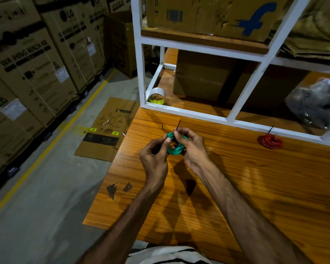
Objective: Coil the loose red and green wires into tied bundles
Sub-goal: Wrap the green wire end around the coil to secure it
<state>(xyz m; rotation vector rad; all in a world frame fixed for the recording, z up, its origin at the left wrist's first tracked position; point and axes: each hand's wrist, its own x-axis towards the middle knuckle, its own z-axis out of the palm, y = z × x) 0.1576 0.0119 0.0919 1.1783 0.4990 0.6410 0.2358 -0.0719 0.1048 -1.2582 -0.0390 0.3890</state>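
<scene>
Pinching a coiled green wire (176,147) above the grained wooden table (236,187), the left hand (153,155) grips its rim; the right hand (191,147) nips a thin black tie (178,125) at the top. A tied red wire coil (271,141) lies well apart, beside the white shelf frame (198,113).

Both bare forearms reached forward and converged, wrists angled inward so the hands met close together. The left hand (154,156) was curled, its thumb and forefinger pinching at the near edge of what it held. The right hand (191,147) sat just beside it, slightly farther out, fingers bent and fingertips (176,134) pinched together at the top, knuckles raised.
</scene>
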